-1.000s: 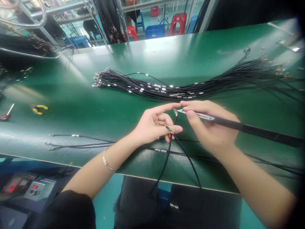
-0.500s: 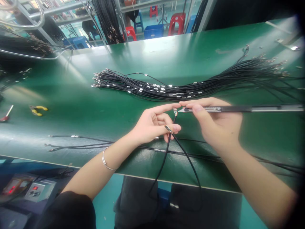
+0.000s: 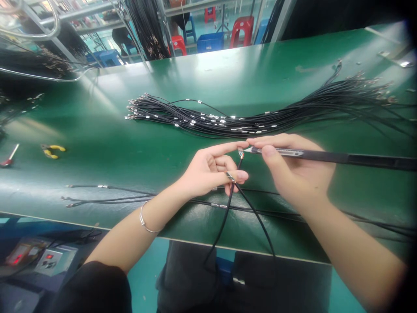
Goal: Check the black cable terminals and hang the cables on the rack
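Observation:
My left hand [image 3: 216, 169] is closed on a black cable [image 3: 224, 213], with its end up by my index fingertip. Short coloured wires and a pale tip show at that cable end [image 3: 240, 153]. Lower down, the cable's two strands cross at my thumb and hang past the table's front edge. My right hand [image 3: 293, 165] grips a craft knife [image 3: 325, 156] with a long dark handle lying roughly level. Its pointed blade is right beside the wires; whether it touches them I cannot tell. The fingertips of both hands meet above the cable end.
Behind my hands a thick bundle of black cables [image 3: 228, 119] with silvery labels lies across the green table [image 3: 130, 143]. Several loose cables [image 3: 130, 191] run along the front. Yellow-handled cutters [image 3: 52, 151] lie at left. A control box [image 3: 54, 261] stands below the table.
The knife's handle end has swung slightly down towards me and turned about its length, while its blade stays by the wires. My left hand and the cable have barely moved.

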Demonstrator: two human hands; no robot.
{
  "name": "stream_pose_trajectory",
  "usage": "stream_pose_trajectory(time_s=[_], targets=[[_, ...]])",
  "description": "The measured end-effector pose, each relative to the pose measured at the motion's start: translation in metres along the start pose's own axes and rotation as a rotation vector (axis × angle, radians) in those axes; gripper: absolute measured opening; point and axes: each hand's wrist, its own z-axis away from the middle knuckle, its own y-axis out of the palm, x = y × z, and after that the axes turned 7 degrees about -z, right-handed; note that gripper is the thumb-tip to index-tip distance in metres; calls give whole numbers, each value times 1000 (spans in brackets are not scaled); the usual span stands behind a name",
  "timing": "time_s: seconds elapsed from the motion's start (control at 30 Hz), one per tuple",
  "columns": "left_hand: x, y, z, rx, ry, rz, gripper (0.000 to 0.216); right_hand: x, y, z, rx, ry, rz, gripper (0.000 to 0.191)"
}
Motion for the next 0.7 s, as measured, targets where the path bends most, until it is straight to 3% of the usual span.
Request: stream_pose_trajectory(time_s=[0.7], targets=[[5,2,-1,-50,39,-49,68,-2,-4,2,103,-235,173,19]])
